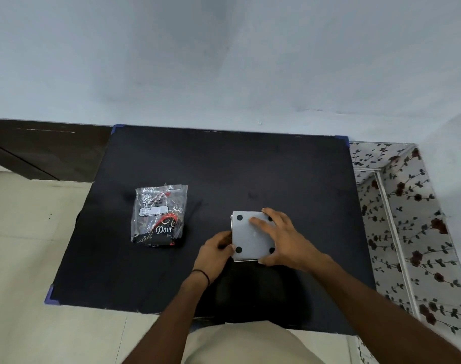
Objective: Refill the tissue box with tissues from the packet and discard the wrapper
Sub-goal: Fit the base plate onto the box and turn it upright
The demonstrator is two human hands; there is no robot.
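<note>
Box: we had the tissue box (253, 236) upside down between our hands, its four black feet facing up (probably to reach the base).
Left hand (215, 252): clamped on its left edge.
Right hand (282, 236): spread over the base, gripping.
Packet (159, 215): lay well left of our left hand, on the black table (250, 166), seemingly waiting its turn.

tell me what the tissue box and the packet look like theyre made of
Tissue box: probably rigid plastic, matte light grey; its flat upturned base carries round black feet, likely rubber. Tissue packet: thin clear plastic film, glossy; it crinkles and catches glare, with black and red print at its near end.
</note>
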